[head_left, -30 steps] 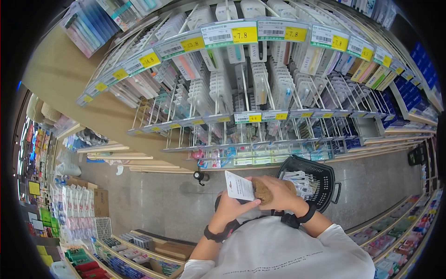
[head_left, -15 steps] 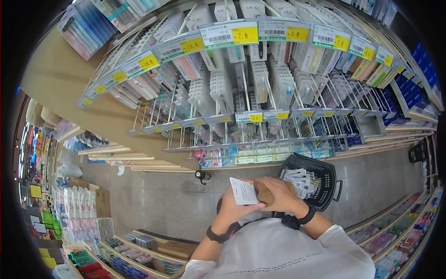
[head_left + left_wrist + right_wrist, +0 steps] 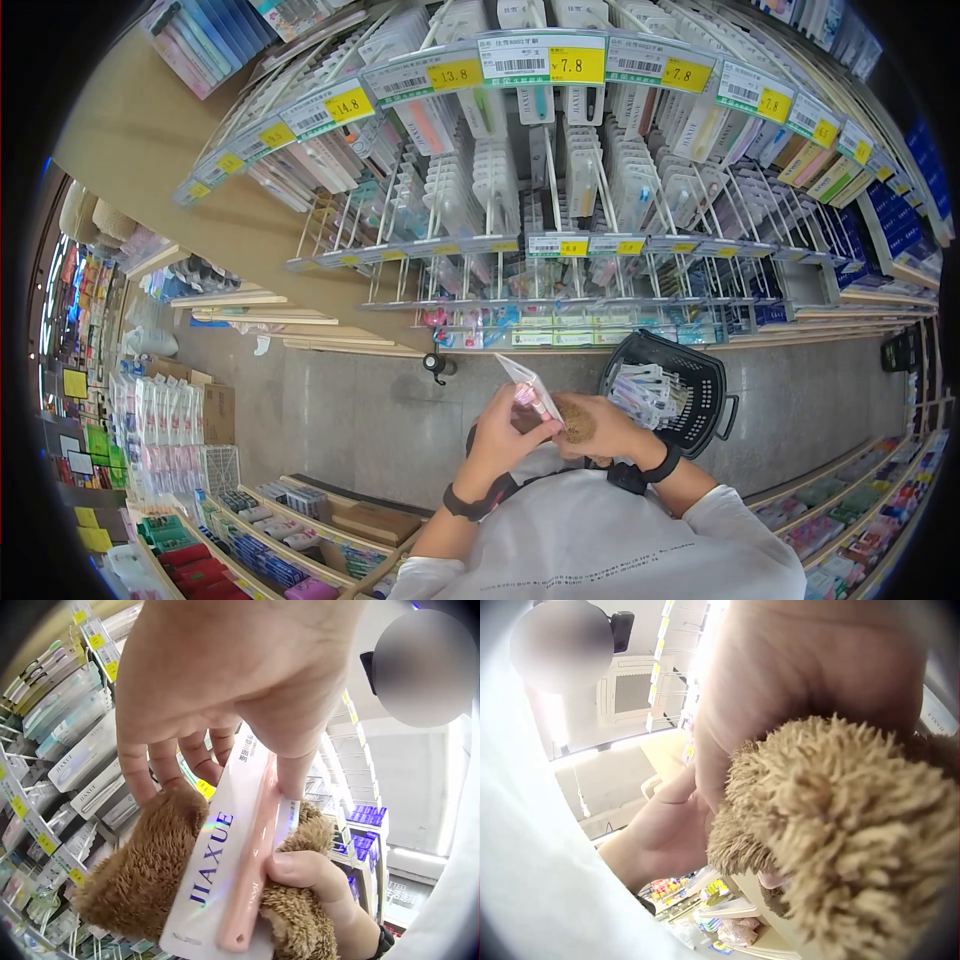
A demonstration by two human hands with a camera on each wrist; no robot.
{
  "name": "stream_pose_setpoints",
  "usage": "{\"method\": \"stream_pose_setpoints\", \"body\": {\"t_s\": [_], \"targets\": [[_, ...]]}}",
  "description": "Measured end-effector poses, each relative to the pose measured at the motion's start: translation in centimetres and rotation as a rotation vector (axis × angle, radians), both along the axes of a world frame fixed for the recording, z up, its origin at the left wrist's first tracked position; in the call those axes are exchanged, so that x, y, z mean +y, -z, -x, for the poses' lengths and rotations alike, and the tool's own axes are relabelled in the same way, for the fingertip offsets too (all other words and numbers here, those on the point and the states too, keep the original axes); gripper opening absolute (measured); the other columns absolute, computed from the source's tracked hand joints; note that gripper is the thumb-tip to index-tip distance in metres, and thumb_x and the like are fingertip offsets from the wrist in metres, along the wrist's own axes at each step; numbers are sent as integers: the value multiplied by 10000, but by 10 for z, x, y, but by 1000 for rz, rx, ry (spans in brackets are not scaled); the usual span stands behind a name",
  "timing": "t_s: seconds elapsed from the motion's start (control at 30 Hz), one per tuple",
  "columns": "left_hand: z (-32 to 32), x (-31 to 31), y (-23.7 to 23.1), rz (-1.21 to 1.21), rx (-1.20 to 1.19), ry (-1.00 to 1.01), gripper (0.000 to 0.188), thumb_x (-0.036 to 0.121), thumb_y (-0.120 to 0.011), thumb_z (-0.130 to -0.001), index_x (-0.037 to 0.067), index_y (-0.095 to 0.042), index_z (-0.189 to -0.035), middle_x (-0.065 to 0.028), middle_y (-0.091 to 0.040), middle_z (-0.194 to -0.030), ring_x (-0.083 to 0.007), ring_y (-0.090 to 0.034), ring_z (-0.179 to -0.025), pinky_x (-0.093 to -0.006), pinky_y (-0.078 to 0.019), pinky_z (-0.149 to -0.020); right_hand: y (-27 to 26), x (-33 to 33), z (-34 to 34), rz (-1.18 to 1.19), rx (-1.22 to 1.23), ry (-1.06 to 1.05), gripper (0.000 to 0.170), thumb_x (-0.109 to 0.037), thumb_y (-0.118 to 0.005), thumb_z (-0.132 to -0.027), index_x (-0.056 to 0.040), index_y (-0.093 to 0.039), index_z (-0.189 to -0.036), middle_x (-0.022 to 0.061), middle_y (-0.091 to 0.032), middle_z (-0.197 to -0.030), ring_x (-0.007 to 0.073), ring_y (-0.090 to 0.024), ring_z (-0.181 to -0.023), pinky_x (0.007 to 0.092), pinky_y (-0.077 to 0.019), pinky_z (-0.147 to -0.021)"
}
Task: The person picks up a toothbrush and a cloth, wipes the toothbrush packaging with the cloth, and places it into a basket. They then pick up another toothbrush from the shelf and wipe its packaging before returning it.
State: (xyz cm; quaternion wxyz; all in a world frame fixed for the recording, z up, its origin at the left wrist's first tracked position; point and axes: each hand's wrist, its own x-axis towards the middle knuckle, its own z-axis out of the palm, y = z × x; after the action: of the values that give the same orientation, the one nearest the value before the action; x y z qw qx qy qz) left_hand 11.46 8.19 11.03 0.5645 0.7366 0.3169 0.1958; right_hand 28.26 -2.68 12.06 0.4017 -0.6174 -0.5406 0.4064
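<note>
In front of the shirt, my left hand (image 3: pixel 497 432) grips a flat JIAXUE toothbrush pack (image 3: pixel 530 390), its thumb along one edge and its fingers behind. The left wrist view shows the pack's white card front (image 3: pixel 199 892) with a pink handle (image 3: pixel 251 877) under clear plastic. My right hand (image 3: pixel 617 430) holds a fluffy brown plush thing (image 3: pixel 577 422), and its thumb (image 3: pixel 300 868) presses on the pack's lower edge. Brown plush (image 3: pixel 142 870) also shows behind the pack. Up close in the right wrist view, plush (image 3: pixel 855 825) covers most of the right fingers.
Ahead stands a shelf rack with hanging toothbrush packs (image 3: pixel 585 180) and price tags (image 3: pixel 540 62). On the floor to the right sits a black basket (image 3: pixel 705 385) holding several packs (image 3: pixel 648 393). A dark bottle (image 3: pixel 434 366) stands on the floor left of the hands. Low shelves (image 3: pixel 300 530) lie behind.
The pack has turned from its printed white back to nearly edge-on, showing pink to the head view. Both hands keep their hold. The head view has shifted slightly, moving the rack rightward.
</note>
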Motion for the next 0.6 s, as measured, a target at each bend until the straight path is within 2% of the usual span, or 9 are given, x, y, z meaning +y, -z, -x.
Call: {"method": "stream_pose_setpoints", "body": {"t_s": [0.07,0.1,0.23,0.27,0.33,0.4,0.47,0.5,0.6], "targets": [[-4,-2,-18,18,-28,-15,436,270,-799,-703,36,-602,-1013,-92,-608,-982,-241,-622,-876,-328,-487,-756,3,0,-1,5,44,24,544,-278,-737,-708,-25,-564,-1158,188,-649,-1020,364,-632,-927,392,-506,-808],[-5,-3,-24,39,-57,-26,393,245,-771,-740,33,-616,-1031,-101,-614,-1010,-247,-628,-880,-331,-487,-761,9,0,-2,0,31,51,563,-295,-761,-708,-4,-560,-1146,182,-659,-984,336,-650,-904,371,-509,-792],[0,1,-12,-64,-46,16,330,188,-721,-792,31,-627,-1066,-104,-629,-1029,-228,-635,-867,-314,-497,-723,13,-5,-4,54,-21,122,569,-302,-798,-704,15,-561,-1112,176,-670,-947,299,-669,-889,353,-513,-772],[2,2,-9,-23,-37,24,316,171,-706,-804,25,-622,-1070,-104,-639,-995,-208,-633,-846,-300,-496,-691,13,-5,-4,53,-20,123,569,-302,-798,-704,15,-561,-1112,176,-670,-947,299,-669,-889,353,-513,-772],[4,3,-7,20,-26,33,302,155,-690,-815,19,-617,-1074,-103,-649,-961,-189,-631,-825,-287,-495,-659,12,-5,-4,6,50,143,552,-356,-771,-722,11,-574,-1085,205,-659,-932,359,-653,-879,381,-513,-771],[5,3,-7,68,-26,1,283,133,-678,-822,3,-612,-1064,-99,-653,-864,-157,-609,-756,-267,-479,-612,18,-5,-3,16,34,154,556,-359,-773,-722,14,-571,-1081,205,-657,-936,355,-651,-892,377,-510,-778],[8,3,-1,68,-40,-12,245,91,-659,-834,-9,-606,-1052,-68,-629,-853,-122,-578,-746,-249,-493,-617,16,-4,-2,25,17,162,559,-362,-775,-721,17,-569,-1077,205,-656,-939,351,-649,-905,373,-508,-785],[9,4,1,68,-55,-24,207,48,-639,-847,-20,-601,-1039,-37,-604,-841,-87,-547,-735,-232,-507,-623,11,-3,-1,33,69,170,549,-345,-784,-719,15,-571,-1076,194,-658,-955,321,-652,-905,366,-504,-798],[7,4,-1,69,-82,-63,213,49,-642,-849,-18,-593,-1045,-33,-612,-825,-77,-545,-714,-228,-498,-617,25,-2,-3,9,192,193,530,-296,-784,-735,2,-557,-1109,153,-649,-1003,252,-639,-929,347,-496,-826]]}}
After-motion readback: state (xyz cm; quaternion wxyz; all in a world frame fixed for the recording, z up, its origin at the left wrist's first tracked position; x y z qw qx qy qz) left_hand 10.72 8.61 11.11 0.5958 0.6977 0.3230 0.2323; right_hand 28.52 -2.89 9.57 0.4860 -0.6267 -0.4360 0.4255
